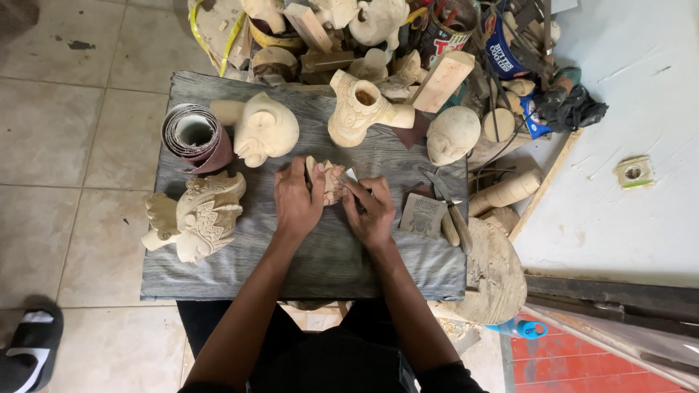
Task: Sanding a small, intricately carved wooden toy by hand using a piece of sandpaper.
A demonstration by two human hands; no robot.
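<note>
Wooden heads (266, 131) and sandpaper roll (195, 137) ring the small carving (331, 182).

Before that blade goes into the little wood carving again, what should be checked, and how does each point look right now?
1. Small carving steadied: ok, the left hand wraps around it on the grey board.
2. Blade gripped: ok, the right hand is closed on the tool, tip at the carving.
3. Left fingers out of the blade's path: cannot tell, they lie very close to the tip.
4. Room around the hands: ok, the winged carving and the head carving stand apart from them.
5. Spare knives: ok, lying flat beside the right hand, not touched.
6. Blade sharpness: cannot tell, too small to see.
</note>
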